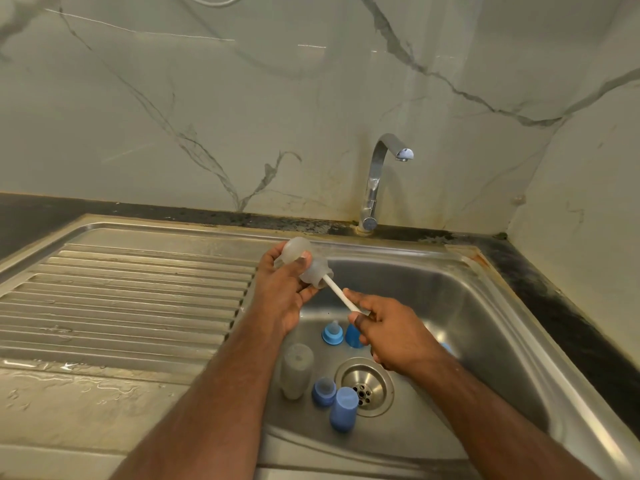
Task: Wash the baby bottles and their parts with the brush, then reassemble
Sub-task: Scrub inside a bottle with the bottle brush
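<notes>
Bottle, translucent, sits in your left hand at centre frame, above the left rim of the sink. Head view only.

Left hand: fingers and thumb curled round the bottle body, thumb across its front. Closed base points to the upper left of the frame; open mouth points lower right.

Right hand: just below and right of the left, over the basin. Fingers are closed round the white brush handle, pinching it near its lower end. The handle runs up and left into the bottle mouth; the brush head is inside the bottle and cannot be made out.

Key relation: bottle's long axis and brush handle lie on one diagonal, upper left to lower right. You hold the bottle at the upper-left end and drive the brush from the lower-right end. Judgement: any stroke should stay along that line; tilting the handle off it would likely bind against the neck.

Lower in the frame, on the basin floor: a second bottle standing left of the drain, a blue cap and a blue collar touching or nearly so beside the drain, a blue ring with teat, and another blue piece partly hidden by your right hand.

Tap, upper centre-right: no water running. Drainboard at left looks wet.

Judgement: early stage, scrubbing the first bottle; the parts below are probably not yet washed.
</notes>
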The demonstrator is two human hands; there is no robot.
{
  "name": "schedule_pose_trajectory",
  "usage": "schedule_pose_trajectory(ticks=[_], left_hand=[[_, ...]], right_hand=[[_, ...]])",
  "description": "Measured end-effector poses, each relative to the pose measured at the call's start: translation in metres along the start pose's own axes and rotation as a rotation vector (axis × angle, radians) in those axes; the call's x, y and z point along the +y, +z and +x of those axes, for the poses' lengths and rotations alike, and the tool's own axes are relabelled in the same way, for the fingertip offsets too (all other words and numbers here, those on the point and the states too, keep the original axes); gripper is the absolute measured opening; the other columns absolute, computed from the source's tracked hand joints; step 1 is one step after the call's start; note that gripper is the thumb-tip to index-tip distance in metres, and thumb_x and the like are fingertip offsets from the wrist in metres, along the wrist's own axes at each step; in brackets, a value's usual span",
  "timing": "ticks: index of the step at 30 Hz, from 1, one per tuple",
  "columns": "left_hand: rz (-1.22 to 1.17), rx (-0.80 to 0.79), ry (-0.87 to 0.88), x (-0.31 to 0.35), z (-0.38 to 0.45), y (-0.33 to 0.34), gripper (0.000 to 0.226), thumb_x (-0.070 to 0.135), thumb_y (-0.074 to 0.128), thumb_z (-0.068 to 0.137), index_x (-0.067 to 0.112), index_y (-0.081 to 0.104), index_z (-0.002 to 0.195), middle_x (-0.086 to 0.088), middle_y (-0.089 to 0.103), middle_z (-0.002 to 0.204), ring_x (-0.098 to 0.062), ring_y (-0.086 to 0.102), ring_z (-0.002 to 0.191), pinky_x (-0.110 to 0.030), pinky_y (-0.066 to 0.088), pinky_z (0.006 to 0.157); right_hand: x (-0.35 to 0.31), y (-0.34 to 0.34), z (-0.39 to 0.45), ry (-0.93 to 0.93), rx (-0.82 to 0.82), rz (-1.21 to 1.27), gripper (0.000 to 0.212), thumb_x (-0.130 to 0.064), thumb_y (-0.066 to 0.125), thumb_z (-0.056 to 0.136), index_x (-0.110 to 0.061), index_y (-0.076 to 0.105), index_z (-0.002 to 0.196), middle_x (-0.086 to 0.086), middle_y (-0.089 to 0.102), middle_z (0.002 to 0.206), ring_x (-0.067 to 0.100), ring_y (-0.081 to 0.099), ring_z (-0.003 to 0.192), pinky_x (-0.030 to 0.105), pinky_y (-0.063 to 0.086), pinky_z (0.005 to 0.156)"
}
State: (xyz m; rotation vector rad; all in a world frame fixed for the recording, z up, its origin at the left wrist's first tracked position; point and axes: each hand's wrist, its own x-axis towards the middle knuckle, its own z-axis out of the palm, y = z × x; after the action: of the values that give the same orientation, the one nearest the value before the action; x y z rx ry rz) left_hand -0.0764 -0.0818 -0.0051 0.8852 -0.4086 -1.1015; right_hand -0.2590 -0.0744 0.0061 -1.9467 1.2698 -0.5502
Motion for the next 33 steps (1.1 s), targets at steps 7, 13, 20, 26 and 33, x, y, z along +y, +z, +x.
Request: schedule_pose_trajectory(ticks=[7,13,20,26,33], left_hand=[[0.027,-0.031,0.010,-0.003,0.000,0.001,0.045,0.003,0.068,0.093,0.019,0.052,0.131,-0.015,0.058,0.130,-0.035,0.072,0.103,-0.043,0.063,0.069],[-0.039,-0.007,0.000,0.002,-0.001,0.000,0.039,0.002,0.069,0.092,0.022,0.055,0.123,-0.013,0.058,0.128,-0.036,0.069,0.106,-0.042,0.063,0.065],[-0.053,0.023,-0.017,0.002,0.001,-0.002,0.043,0.002,0.068,0.093,0.018,0.053,0.131,-0.016,0.056,0.131,-0.038,0.068,0.108,-0.044,0.063,0.065],[-0.009,0.030,-0.024,0.000,0.002,0.000,0.044,0.004,0.069,0.093,0.018,0.053,0.132,-0.015,0.056,0.130,-0.038,0.068,0.108,-0.047,0.064,0.069],[0.019,0.028,-0.002,0.000,0.003,-0.001,0.045,0.006,0.071,0.092,0.017,0.050,0.131,-0.016,0.058,0.129,-0.038,0.071,0.103,-0.045,0.063,0.069]], right_hand=[[-0.008,-0.006,-0.006,0.106,-0.062,0.350,0.040,-0.020,0.052,0.104,-0.036,0.052,0.141,0.006,0.055,0.069,0.009,0.042,0.043,0.021,0.035,0.038],[-0.008,-0.008,-0.013,0.165,-0.157,0.565,0.035,-0.018,0.054,0.103,-0.032,0.059,0.135,0.003,0.057,0.066,0.011,0.042,0.044,0.020,0.032,0.035],[-0.010,-0.008,-0.018,0.111,-0.151,0.318,0.038,-0.020,0.052,0.104,-0.041,0.057,0.135,0.003,0.054,0.066,0.009,0.041,0.042,0.021,0.034,0.038],[-0.007,-0.007,-0.014,-0.139,0.001,-0.493,0.048,-0.031,0.040,0.107,-0.043,0.031,0.153,-0.006,0.057,0.096,0.011,0.054,0.076,0.023,0.047,0.068],[-0.013,-0.004,-0.018,-0.049,0.040,-0.801,0.074,-0.013,0.036,0.102,-0.047,-0.002,0.155,0.003,0.041,0.111,0.021,0.051,0.086,0.036,0.052,0.076]])
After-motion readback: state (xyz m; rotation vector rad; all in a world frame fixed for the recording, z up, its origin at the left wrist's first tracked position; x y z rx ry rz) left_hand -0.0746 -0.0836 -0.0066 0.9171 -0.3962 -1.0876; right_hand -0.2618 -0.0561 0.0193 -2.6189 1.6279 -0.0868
